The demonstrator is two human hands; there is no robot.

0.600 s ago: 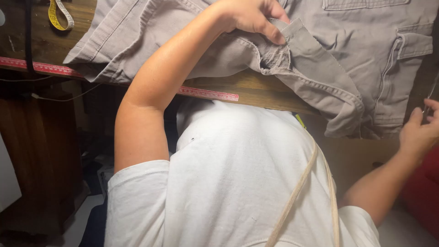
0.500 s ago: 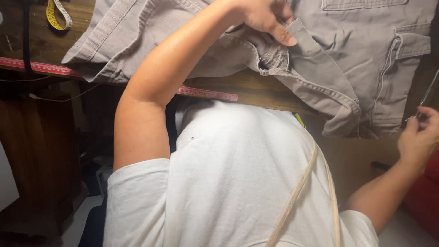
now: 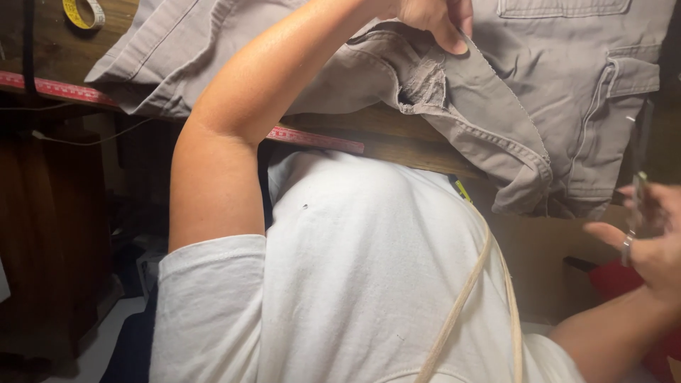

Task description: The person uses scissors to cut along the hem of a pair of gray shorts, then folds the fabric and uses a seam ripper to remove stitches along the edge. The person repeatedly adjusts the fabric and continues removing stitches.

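Observation:
My left hand [image 3: 430, 17] reaches up over the table edge and pinches a flap of the grey garment [image 3: 567, 78] beside its frayed seam [image 3: 423, 84]. The garment, with pockets and stitched seams, lies spread on the wooden table [image 3: 397, 152] and hangs over its near edge. At the right edge of the view, below the hanging cloth, my right hand [image 3: 649, 252] is blurred. It wears a ring and grips a thin tool [image 3: 640, 195] with a pale tip. It is clear of the garment.
A red measuring tape [image 3: 316, 140] runs along the table's near edge. A yellow tape roll [image 3: 80, 13] lies at the far left. A beige tape [image 3: 461, 305] hangs over my white shirt. Something red [image 3: 611, 280] sits low at the right; dark furniture stands at the left.
My left hand has shifted right and farther away, drawing the grey flap open so the frayed seam shows. My right hand has dropped lower with the thin tool.

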